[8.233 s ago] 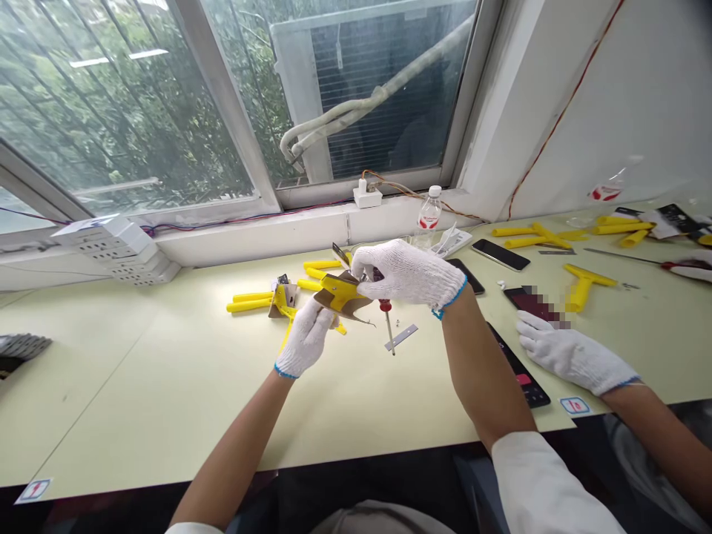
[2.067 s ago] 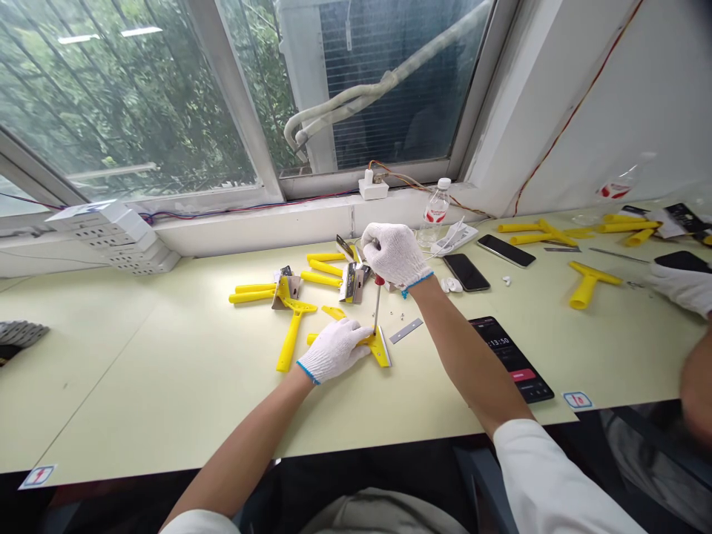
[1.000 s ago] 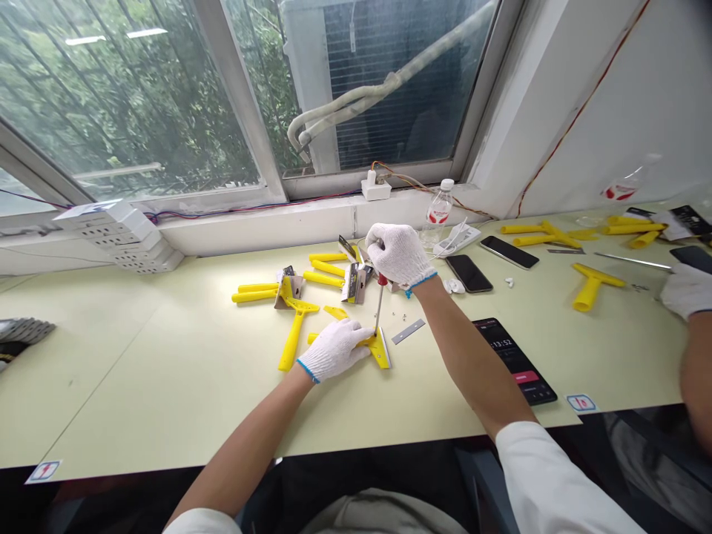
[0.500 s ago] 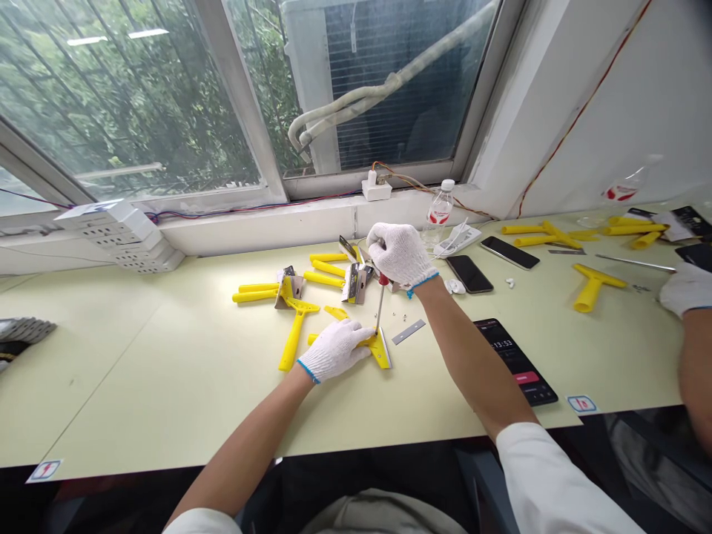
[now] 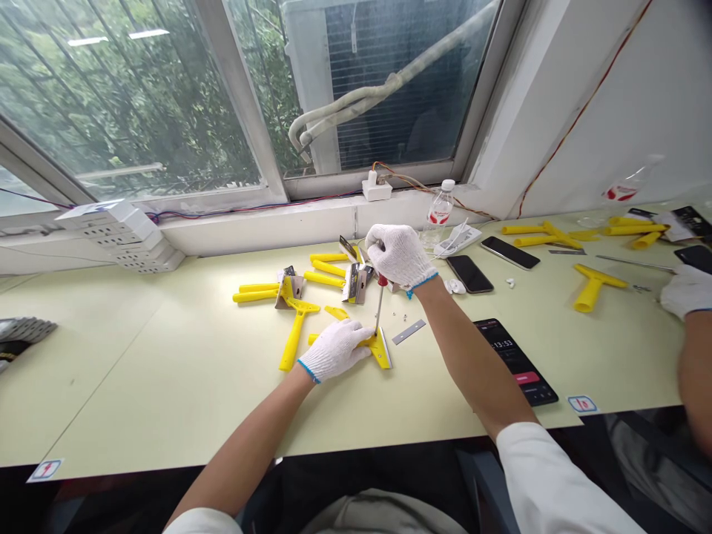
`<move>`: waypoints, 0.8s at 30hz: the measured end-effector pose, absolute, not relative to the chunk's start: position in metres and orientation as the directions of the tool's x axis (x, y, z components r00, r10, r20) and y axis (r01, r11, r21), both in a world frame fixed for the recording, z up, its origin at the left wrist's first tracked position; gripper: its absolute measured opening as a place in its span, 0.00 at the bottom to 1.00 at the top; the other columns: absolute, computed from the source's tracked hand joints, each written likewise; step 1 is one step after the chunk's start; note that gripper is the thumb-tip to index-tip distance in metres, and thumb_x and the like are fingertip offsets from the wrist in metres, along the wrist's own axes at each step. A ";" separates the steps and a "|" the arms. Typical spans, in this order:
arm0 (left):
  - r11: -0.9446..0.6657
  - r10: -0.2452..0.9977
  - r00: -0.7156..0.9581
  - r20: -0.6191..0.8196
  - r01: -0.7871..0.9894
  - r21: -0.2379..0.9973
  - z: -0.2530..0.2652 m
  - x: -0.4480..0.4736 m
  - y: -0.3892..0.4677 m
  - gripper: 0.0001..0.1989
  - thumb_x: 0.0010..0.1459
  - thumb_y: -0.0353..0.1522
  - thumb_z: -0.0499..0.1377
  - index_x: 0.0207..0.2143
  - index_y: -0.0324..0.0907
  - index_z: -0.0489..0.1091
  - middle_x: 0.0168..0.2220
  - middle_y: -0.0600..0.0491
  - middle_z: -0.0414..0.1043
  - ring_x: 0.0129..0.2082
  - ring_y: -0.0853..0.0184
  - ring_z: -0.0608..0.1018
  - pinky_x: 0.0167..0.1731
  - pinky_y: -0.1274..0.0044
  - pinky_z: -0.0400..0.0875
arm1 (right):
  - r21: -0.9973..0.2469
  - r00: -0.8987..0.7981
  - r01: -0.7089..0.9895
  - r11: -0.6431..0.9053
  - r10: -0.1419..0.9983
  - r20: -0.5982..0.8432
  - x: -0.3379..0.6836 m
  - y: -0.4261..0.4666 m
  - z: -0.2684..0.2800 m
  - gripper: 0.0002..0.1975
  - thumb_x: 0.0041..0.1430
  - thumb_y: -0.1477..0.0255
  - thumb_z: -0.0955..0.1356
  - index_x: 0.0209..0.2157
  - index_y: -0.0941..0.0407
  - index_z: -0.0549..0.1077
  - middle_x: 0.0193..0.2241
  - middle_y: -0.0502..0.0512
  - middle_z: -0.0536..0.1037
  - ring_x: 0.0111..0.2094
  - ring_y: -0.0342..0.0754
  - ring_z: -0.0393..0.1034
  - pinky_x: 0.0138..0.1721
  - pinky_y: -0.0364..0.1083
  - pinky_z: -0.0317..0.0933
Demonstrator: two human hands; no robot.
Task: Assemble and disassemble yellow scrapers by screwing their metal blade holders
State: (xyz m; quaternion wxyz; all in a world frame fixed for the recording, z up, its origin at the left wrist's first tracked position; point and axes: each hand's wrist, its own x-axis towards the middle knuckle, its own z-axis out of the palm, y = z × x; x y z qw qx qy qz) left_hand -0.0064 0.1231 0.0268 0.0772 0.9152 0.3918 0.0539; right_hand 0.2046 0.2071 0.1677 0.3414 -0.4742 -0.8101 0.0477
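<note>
My gloved left hand [image 5: 335,348] presses a yellow scraper [image 5: 380,351] against the table, its fingers closed over the handle. A thin blade edge shows along the scraper's head. My right hand [image 5: 397,256], gloved too, grips the red handle of an upright screwdriver [image 5: 380,308]. The screwdriver's tip meets the scraper's head, just past my left fingertips. To the right lies a loose grey blade [image 5: 409,331], with several small screws or nuts [image 5: 405,317] behind it. A yellow scraper handle [image 5: 293,337] lies left of my left hand.
Packaged yellow scrapers [image 5: 328,276] lie behind my hands. Phones [image 5: 470,274], a large phone with a timer [image 5: 515,361], and a water bottle [image 5: 440,211] are on the right. A co-worker's gloved hand [image 5: 687,289] holds a screwdriver. White boxes [image 5: 125,233] are stacked at the left.
My right hand and the screwdriver have shifted very slightly. My left hand stays on the scraper. The co-worker's hand has moved a little.
</note>
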 end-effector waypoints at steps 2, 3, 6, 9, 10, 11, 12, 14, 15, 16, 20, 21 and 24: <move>-0.682 0.725 0.688 0.035 0.709 0.182 0.027 -0.006 0.123 0.16 0.74 0.40 0.60 0.60 0.50 0.73 0.45 0.49 0.76 0.47 0.56 0.79 0.44 0.70 0.71 | -0.404 -0.347 0.716 0.569 0.793 0.501 0.204 0.206 0.170 0.15 0.74 0.62 0.70 0.45 0.62 0.78 0.42 0.55 0.80 0.43 0.45 0.77 0.48 0.48 0.75; -0.680 0.726 0.687 0.032 0.711 0.180 0.028 -0.006 0.123 0.15 0.74 0.40 0.59 0.60 0.50 0.73 0.45 0.49 0.76 0.46 0.56 0.79 0.44 0.70 0.71 | -0.406 -0.364 0.706 0.580 0.789 0.495 0.204 0.205 0.172 0.15 0.73 0.62 0.70 0.45 0.62 0.78 0.42 0.55 0.80 0.43 0.45 0.76 0.48 0.48 0.75; -0.674 0.732 0.680 0.026 0.719 0.171 0.029 -0.005 0.122 0.15 0.74 0.40 0.60 0.59 0.50 0.74 0.45 0.49 0.76 0.45 0.56 0.79 0.43 0.70 0.71 | -0.409 -0.422 0.676 0.613 0.777 0.467 0.205 0.200 0.178 0.11 0.72 0.68 0.70 0.41 0.63 0.79 0.40 0.54 0.81 0.41 0.42 0.75 0.48 0.44 0.71; -0.674 0.732 0.680 0.029 0.718 0.176 0.030 -0.005 0.122 0.15 0.73 0.40 0.60 0.59 0.50 0.74 0.45 0.49 0.77 0.45 0.56 0.79 0.42 0.69 0.71 | -0.410 -0.476 0.654 0.635 0.767 0.429 0.209 0.193 0.186 0.11 0.70 0.76 0.66 0.38 0.64 0.81 0.38 0.55 0.83 0.38 0.39 0.72 0.44 0.40 0.63; -0.674 0.732 0.680 0.031 0.717 0.177 0.030 -0.005 0.122 0.15 0.73 0.40 0.61 0.59 0.50 0.74 0.45 0.49 0.77 0.44 0.56 0.80 0.42 0.69 0.71 | -0.410 -0.489 0.652 0.638 0.767 0.415 0.211 0.190 0.189 0.12 0.69 0.78 0.65 0.38 0.65 0.81 0.38 0.56 0.84 0.38 0.39 0.71 0.43 0.40 0.62; -0.674 0.733 0.680 0.034 0.717 0.177 0.030 -0.005 0.122 0.15 0.73 0.39 0.61 0.59 0.50 0.74 0.45 0.49 0.77 0.44 0.56 0.80 0.42 0.69 0.71 | -0.410 -0.499 0.653 0.637 0.769 0.400 0.213 0.188 0.191 0.12 0.67 0.78 0.64 0.38 0.65 0.82 0.39 0.56 0.84 0.37 0.39 0.70 0.41 0.40 0.60; -0.674 0.733 0.679 0.035 0.717 0.177 0.030 -0.005 0.122 0.16 0.73 0.39 0.61 0.60 0.51 0.74 0.45 0.49 0.77 0.44 0.56 0.80 0.42 0.69 0.71 | -0.409 -0.507 0.655 0.635 0.771 0.386 0.214 0.185 0.193 0.13 0.67 0.79 0.64 0.38 0.65 0.82 0.38 0.57 0.84 0.37 0.39 0.70 0.40 0.40 0.59; -0.671 0.735 0.677 0.036 0.719 0.180 0.031 -0.005 0.122 0.16 0.72 0.39 0.61 0.60 0.51 0.74 0.45 0.49 0.77 0.44 0.56 0.80 0.42 0.69 0.71 | -0.406 -0.522 0.661 0.632 0.775 0.357 0.216 0.181 0.197 0.13 0.66 0.78 0.64 0.37 0.64 0.82 0.37 0.56 0.84 0.36 0.40 0.70 0.38 0.40 0.58; -0.669 0.736 0.676 0.035 0.720 0.183 0.031 -0.005 0.122 0.17 0.72 0.39 0.62 0.60 0.51 0.74 0.45 0.49 0.77 0.44 0.56 0.80 0.42 0.69 0.71 | -0.403 -0.528 0.664 0.630 0.777 0.344 0.217 0.179 0.198 0.13 0.66 0.78 0.64 0.37 0.64 0.82 0.36 0.56 0.84 0.35 0.40 0.70 0.38 0.41 0.58; -0.668 0.737 0.675 0.035 0.720 0.187 0.031 -0.005 0.122 0.17 0.72 0.39 0.62 0.61 0.51 0.74 0.45 0.49 0.77 0.44 0.56 0.80 0.42 0.69 0.71 | -0.399 -0.530 0.670 0.626 0.779 0.334 0.217 0.178 0.199 0.12 0.66 0.77 0.65 0.37 0.63 0.82 0.35 0.56 0.83 0.35 0.40 0.71 0.38 0.41 0.59; -0.663 0.741 0.670 0.037 0.722 0.196 0.031 -0.005 0.122 0.17 0.72 0.39 0.62 0.60 0.51 0.74 0.44 0.49 0.77 0.44 0.56 0.80 0.42 0.70 0.71 | -0.373 -0.484 0.718 0.587 0.807 0.337 0.215 0.177 0.196 0.10 0.70 0.71 0.69 0.39 0.63 0.80 0.36 0.55 0.82 0.38 0.43 0.74 0.43 0.42 0.65; -0.663 0.741 0.670 0.037 0.722 0.197 0.031 -0.005 0.122 0.16 0.72 0.39 0.62 0.60 0.52 0.74 0.44 0.49 0.77 0.44 0.56 0.80 0.42 0.70 0.71 | -0.367 -0.462 0.735 0.570 0.817 0.345 0.214 0.178 0.194 0.12 0.71 0.68 0.69 0.41 0.63 0.80 0.37 0.56 0.81 0.39 0.44 0.75 0.44 0.43 0.68; -0.664 0.740 0.671 0.040 0.721 0.198 0.031 -0.005 0.121 0.17 0.72 0.40 0.62 0.60 0.52 0.74 0.44 0.49 0.77 0.44 0.56 0.80 0.42 0.70 0.71 | -0.349 -0.413 0.775 0.528 0.840 0.353 0.212 0.178 0.191 0.18 0.73 0.60 0.70 0.45 0.63 0.78 0.41 0.56 0.80 0.43 0.46 0.76 0.48 0.48 0.73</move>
